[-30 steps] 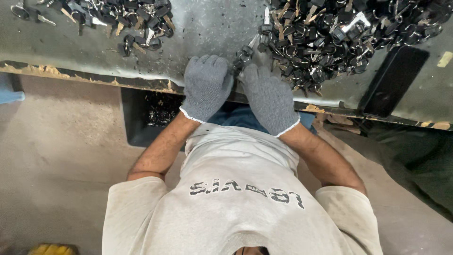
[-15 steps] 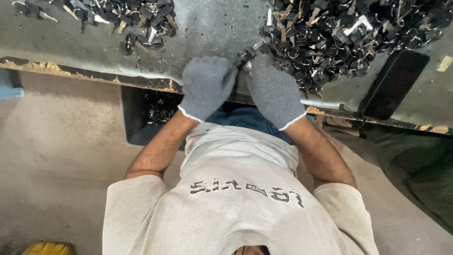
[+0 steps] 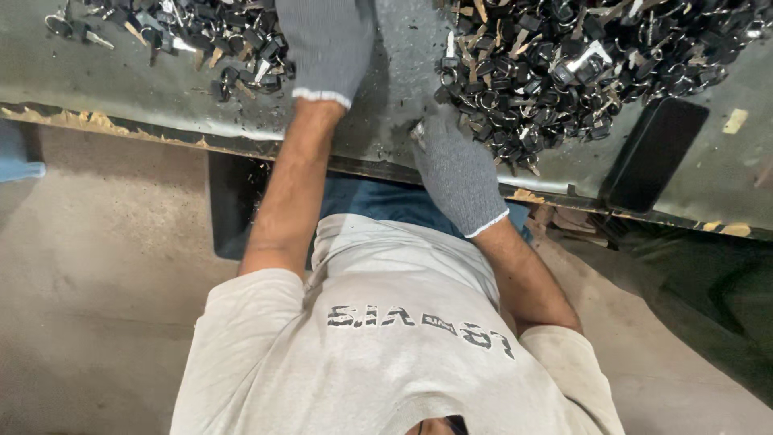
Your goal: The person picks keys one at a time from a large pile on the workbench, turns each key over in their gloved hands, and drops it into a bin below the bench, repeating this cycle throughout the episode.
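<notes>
My left hand [image 3: 326,44], in a grey knit glove, reaches far over the grey metal table [image 3: 145,97], beside a small pile of dark-headed keys [image 3: 217,36]. The frame's top edge cuts off its fingers. My right hand [image 3: 457,171], gloved the same way, rests near the table's front edge. It sits at the rim of a large heap of keys and rings [image 3: 564,68]. Its fingers are curled around a small bright key [image 3: 418,131].
A black phone [image 3: 656,153] lies flat on the table to the right of the heap. A dark bin [image 3: 233,205] stands under the table's front edge. A blue object [image 3: 20,169] sits on the concrete floor at far left.
The two hands were together at the table's front edge. My left hand has since stretched away toward the small key pile, while the right stayed near the big heap.
</notes>
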`<state>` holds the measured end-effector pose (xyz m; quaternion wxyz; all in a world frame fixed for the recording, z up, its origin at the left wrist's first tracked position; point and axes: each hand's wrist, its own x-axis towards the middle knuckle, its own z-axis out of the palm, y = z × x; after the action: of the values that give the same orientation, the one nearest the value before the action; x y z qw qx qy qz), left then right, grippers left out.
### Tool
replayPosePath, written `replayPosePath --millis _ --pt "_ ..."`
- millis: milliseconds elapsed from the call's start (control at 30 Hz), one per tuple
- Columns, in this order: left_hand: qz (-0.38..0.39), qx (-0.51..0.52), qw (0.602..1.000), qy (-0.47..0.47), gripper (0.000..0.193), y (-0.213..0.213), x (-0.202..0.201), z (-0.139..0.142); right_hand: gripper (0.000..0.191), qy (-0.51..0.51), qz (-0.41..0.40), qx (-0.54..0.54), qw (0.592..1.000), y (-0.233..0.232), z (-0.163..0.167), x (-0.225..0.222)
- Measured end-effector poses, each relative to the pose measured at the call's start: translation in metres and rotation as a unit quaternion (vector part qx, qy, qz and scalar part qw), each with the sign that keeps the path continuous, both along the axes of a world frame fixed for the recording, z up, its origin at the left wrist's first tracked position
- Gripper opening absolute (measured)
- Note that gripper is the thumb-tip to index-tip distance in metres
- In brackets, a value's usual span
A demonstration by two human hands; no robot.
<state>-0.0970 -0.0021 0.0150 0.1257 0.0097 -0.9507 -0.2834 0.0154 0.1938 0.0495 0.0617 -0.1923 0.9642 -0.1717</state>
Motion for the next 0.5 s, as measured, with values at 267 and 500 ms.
replayPosePath --millis 267,500 --pt "-0.214 0.069 0.974 -0.009 0.022 0.019 0.092 0.023 0.050 -0.140 -0.075 0.005 0.987 0.008 -0.002 0.003" --pt "-0.164 0.043 0.981 -0.096 0.043 0.004 0.097 0.000 0.062 -0.076 -0.008 -0.090 0.993 0.005 -0.003 -0.008"
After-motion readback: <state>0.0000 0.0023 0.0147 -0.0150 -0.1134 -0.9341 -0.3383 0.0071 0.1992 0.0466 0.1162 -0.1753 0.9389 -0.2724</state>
